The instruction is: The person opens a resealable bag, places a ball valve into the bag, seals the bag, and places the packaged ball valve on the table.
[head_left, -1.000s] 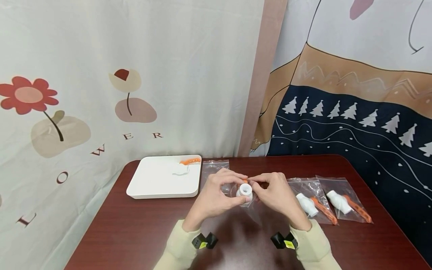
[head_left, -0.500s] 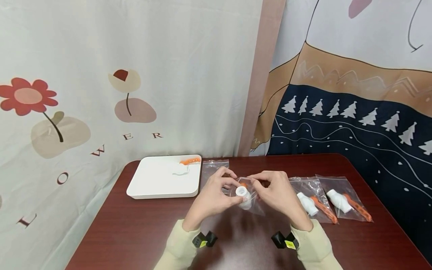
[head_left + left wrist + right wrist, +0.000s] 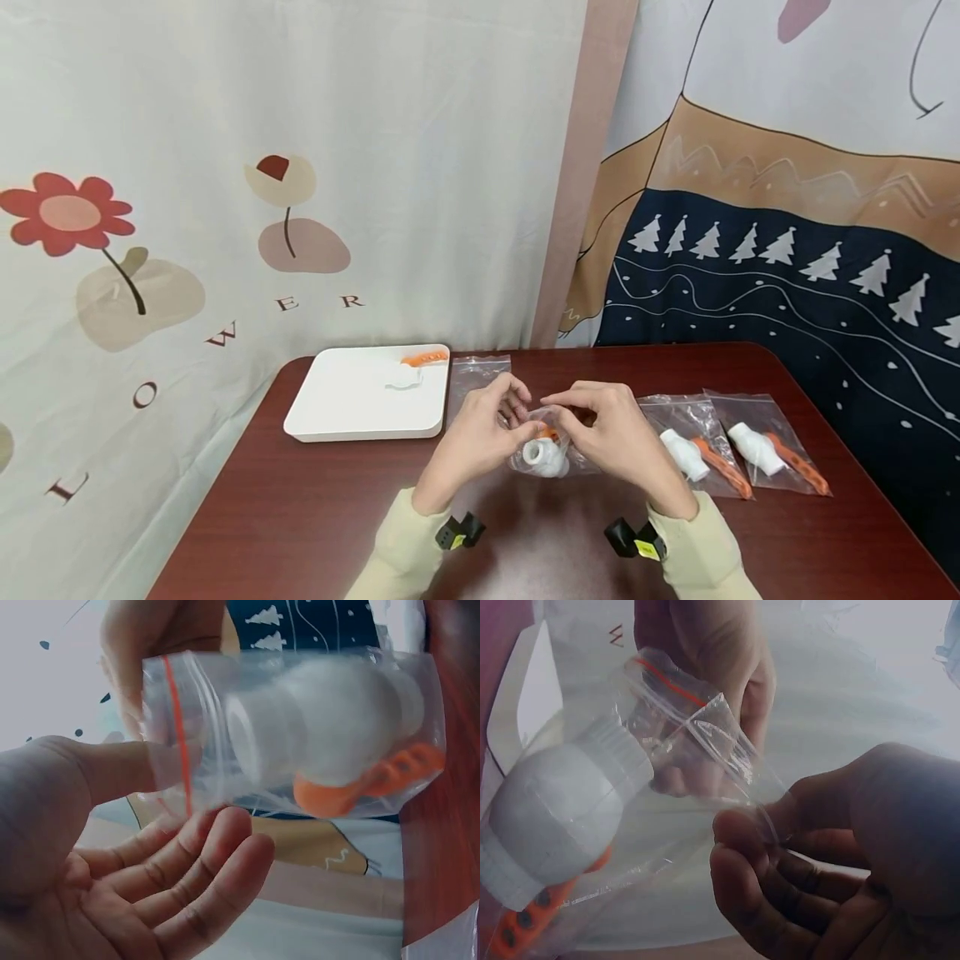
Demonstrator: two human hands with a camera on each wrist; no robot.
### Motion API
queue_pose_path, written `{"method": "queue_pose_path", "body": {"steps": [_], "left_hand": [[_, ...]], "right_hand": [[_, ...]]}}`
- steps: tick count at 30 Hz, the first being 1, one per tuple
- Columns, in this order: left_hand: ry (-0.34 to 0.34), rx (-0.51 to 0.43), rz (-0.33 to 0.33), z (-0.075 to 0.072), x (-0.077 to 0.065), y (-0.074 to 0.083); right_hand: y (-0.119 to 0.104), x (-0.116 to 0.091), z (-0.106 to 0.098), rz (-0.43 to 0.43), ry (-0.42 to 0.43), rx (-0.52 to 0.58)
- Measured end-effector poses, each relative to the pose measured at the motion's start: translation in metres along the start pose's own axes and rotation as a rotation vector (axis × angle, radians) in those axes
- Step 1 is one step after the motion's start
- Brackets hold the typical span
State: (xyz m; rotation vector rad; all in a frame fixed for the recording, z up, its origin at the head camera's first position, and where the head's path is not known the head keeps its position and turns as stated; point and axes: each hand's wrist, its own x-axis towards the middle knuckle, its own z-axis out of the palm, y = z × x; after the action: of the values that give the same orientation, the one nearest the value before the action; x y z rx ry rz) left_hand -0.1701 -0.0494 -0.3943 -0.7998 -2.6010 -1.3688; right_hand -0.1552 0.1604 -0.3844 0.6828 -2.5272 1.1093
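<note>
A white plastic ball valve (image 3: 545, 457) lies inside a clear zip bag (image 3: 225, 772), together with its orange handle (image 3: 405, 769). Both hands hold the bag up over the table. My left hand (image 3: 480, 433) has its thumb at the bag's mouth by the red stripe, fingers curled close behind; in the left wrist view the thumb shows through the plastic. My right hand (image 3: 611, 429) pinches the opposite edge of the mouth between thumb and forefinger. The right wrist view shows the valve (image 3: 562, 810) low in the bag, away from the fingers.
On the white tray (image 3: 337, 404) at back left sit a white fitting (image 3: 405, 377) and an orange handle (image 3: 426, 359). A flat clear bag (image 3: 482, 367) lies beside it. Two more bagged valves (image 3: 684, 454) lie at right on the dark red table (image 3: 247, 517).
The valve has dropped lower and tipped so its mouth no longer faces up. My left fingers have gone from around the valve to the bag's mouth; my right hand stays at the bag's edge.
</note>
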Motion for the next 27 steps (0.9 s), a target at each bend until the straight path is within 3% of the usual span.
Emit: {"method": "queue_pose_path", "body": {"steps": [6, 13, 19, 27], "left_hand": [[0.042, 0.0, 0.046, -0.007, 0.0, -0.001], [0.132, -0.159, -0.015, -0.014, -0.002, 0.003], [0.234, -0.179, -0.047, -0.012, -0.001, 0.004], [0.327, -0.173, -0.062, -0.014, -0.002, 0.004]], "right_hand": [[-0.005, -0.001, 0.0, -0.045, -0.029, 0.044], [-0.004, -0.001, 0.004, -0.087, -0.078, 0.114], [-0.005, -0.002, 0.006, -0.116, -0.093, 0.138], [-0.01, -0.008, 0.002, -0.134, -0.219, 0.048]]}}
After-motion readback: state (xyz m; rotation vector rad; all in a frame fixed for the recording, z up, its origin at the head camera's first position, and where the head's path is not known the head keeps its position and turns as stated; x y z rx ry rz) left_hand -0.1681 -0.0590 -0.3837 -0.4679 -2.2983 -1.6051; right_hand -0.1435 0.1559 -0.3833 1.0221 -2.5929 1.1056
